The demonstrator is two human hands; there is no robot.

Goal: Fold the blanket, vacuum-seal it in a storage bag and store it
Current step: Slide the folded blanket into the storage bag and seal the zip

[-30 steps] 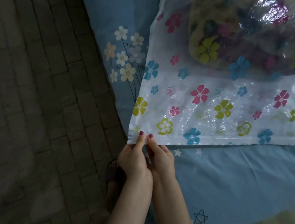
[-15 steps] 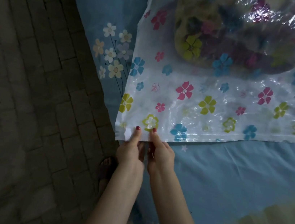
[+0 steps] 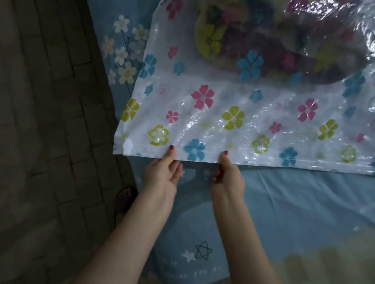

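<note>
- The left hand [image 3: 162, 171] is pinching the near open edge of a clear plastic storage bag printed with pink, blue and yellow-green flowers [image 3: 252, 117], its thumb lying on top of the film and its fingers curling beneath.
- The right hand [image 3: 228, 180] is pinching the same edge a little way to the right of the left hand, thumb on top as well, with a short stretch of the bag's rim lying between the two.
- The bag is lying flat on a light blue bedsheet patterned with stars and pale flowers [image 3: 293, 205], reaching away from both hands; its near left corner is sitting just left of the left hand.
- A folded blanket in dark, mixed colours [image 3: 269, 33] is sitting inside the bag at its far end, well beyond the hands; through the glossy, wrinkled film its pattern is blurred, so it is probably multicoloured, though I cannot tell more.
- The part of the bag nearest the hands is lying flat and is holding nothing visible.
- A dark brick-patterned floor [image 3: 28, 119] is lying to the left of the left hand, beside the bed's edge.
- A sandalled foot [image 3: 126, 195] is standing on that floor, just below and left of the left wrist.
</note>
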